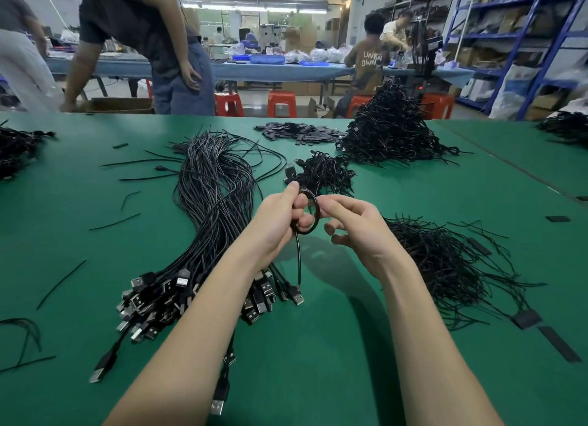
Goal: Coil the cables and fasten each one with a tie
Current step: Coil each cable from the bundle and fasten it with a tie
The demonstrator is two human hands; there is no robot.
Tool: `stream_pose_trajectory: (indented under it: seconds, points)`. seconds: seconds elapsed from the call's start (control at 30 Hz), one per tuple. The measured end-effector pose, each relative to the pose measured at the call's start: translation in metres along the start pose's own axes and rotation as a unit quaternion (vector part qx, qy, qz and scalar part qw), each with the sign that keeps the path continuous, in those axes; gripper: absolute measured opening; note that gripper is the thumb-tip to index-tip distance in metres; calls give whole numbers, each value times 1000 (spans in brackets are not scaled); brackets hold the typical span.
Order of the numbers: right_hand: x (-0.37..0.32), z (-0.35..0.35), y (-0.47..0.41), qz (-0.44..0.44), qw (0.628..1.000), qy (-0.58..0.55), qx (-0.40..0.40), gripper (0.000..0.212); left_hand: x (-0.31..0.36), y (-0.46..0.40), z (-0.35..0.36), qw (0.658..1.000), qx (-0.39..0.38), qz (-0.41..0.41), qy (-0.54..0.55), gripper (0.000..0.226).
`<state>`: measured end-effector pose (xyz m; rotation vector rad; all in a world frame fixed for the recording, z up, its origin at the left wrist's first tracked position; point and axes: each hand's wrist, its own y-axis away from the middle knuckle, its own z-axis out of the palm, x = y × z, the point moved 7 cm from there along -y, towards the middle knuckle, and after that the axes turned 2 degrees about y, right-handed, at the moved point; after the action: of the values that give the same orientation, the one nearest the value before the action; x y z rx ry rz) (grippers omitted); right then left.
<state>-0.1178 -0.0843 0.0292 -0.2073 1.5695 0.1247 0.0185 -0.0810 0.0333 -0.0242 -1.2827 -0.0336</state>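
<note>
Left hand grips coil, tail hanging below; right hand pinches its far rim. No tie on yet (apparently). Big uncoiled bundle left of hands; finished pile beyond.

Bright overhead strip lights; soft arm shadows on green table; wide-angle bending, blurred edges

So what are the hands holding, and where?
A coiled cable: left hand grips the coil's left side, right hand pinches its right edge.
</note>
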Motion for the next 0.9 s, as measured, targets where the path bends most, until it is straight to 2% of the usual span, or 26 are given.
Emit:
stream_pose_trajectory:
  seconds: [0.1,0.2,0.33,0.37,0.47,0.53,0.6,0.67,0.73,0.83,0.9]
  points:
    - [-7,2,0,-45,998,43,24,7,4,1,-3,983,65,46,-167,45]
    - [-10,2,-2,-68,995,12,65,5,5,5,4,956,65,80,-275,35]
    - [-10,-2,-2,-74,991,-48,101,7,5,7,12,889,80,139,-430,19]
    - [-9,-2,-3,-74,990,-54,109,8,4,7,12,886,74,144,-434,19]
    - [-5,-3,-5,-63,987,-76,124,10,0,11,19,917,17,139,-373,26]
    - [-5,-5,-4,-63,987,-56,136,10,-2,12,23,919,-1,137,-369,26]
    - [-7,-5,-3,-73,989,-18,128,11,-3,9,20,903,17,139,-405,25]
    - [-11,0,-2,-81,993,-17,82,15,-4,6,16,887,43,146,-436,20]
    - [-12,3,-3,-84,995,7,60,20,-7,7,17,879,32,133,-456,16]
    - [-9,-4,-5,-85,986,83,116,15,-14,7,22,860,-13,128,-494,29]
    - [-5,-9,-5,-73,983,92,143,8,-20,6,25,863,-46,109,-491,40]
